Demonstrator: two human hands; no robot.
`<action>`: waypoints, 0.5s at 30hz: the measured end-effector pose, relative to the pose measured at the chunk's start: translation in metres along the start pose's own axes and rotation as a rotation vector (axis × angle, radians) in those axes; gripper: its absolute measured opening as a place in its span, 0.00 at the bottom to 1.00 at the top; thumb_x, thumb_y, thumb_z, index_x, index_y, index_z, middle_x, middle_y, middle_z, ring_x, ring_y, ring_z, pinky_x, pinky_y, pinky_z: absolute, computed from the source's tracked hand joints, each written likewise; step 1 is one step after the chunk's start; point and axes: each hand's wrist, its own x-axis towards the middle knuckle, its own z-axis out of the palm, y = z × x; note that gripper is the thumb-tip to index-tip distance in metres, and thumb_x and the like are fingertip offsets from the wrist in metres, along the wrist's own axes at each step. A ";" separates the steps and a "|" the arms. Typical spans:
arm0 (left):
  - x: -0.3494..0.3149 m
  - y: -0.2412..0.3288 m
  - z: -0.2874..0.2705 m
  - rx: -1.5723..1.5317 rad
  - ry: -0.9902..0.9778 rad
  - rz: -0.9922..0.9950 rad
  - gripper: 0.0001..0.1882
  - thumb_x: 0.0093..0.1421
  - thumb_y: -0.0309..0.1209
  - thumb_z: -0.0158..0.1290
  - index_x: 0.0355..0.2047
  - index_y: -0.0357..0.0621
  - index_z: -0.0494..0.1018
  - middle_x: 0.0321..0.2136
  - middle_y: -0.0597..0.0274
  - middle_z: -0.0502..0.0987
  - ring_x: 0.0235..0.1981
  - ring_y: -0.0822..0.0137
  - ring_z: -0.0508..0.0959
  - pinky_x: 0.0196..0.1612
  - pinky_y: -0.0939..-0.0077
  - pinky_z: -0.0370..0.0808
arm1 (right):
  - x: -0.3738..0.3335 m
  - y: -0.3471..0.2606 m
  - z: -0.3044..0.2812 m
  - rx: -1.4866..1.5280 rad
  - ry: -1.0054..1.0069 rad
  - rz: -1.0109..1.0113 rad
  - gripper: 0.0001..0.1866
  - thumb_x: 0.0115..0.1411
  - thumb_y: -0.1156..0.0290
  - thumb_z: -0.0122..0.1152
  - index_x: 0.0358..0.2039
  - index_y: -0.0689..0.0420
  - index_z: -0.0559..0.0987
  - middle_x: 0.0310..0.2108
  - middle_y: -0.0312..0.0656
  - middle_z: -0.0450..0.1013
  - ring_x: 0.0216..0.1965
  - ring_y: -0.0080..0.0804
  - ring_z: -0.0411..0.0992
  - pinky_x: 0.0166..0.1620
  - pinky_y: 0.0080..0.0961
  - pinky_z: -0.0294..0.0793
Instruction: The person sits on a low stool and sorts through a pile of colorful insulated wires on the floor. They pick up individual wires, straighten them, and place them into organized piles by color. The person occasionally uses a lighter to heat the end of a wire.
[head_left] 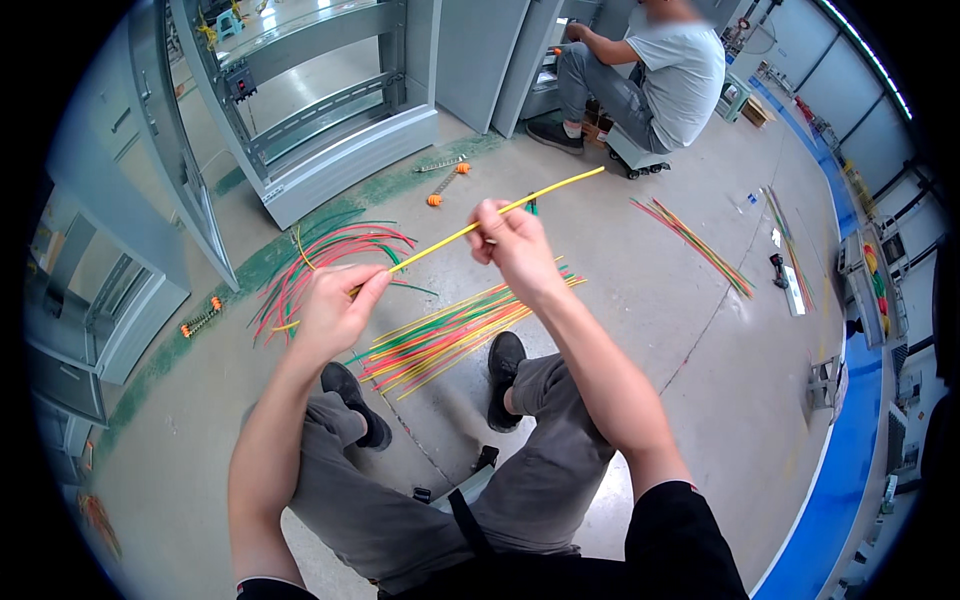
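A yellow wire (440, 243) stretches between my hands, slanting up to the right. My left hand (338, 305) is closed round its lower left end. The fingers of my right hand (508, 245) pinch it farther along, and its free end sticks out beyond them. Below my hands, a bundle of straight red, green and yellow wires (450, 328) lies on the floor between and ahead of my shoes. Left of it, partly behind my left hand, lies a heap of curved red and green wires (300, 262).
Open grey metal cabinets (350, 150) stand ahead. Orange-ended insulators (448, 186) lie near them. At the far right a person (680, 75) sits on a low wheeled seat by a cabinet. More wires (695, 243) and a power drill (778, 268) lie on the right.
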 end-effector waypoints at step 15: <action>-0.001 0.002 0.001 0.164 0.022 0.005 0.06 0.57 0.26 0.54 0.30 0.33 0.76 0.15 0.57 0.70 0.15 0.66 0.67 0.21 0.73 0.63 | -0.006 -0.018 -0.026 -0.194 0.165 -0.231 0.16 0.67 0.63 0.51 0.30 0.64 0.75 0.19 0.35 0.68 0.19 0.19 0.62 0.24 0.16 0.60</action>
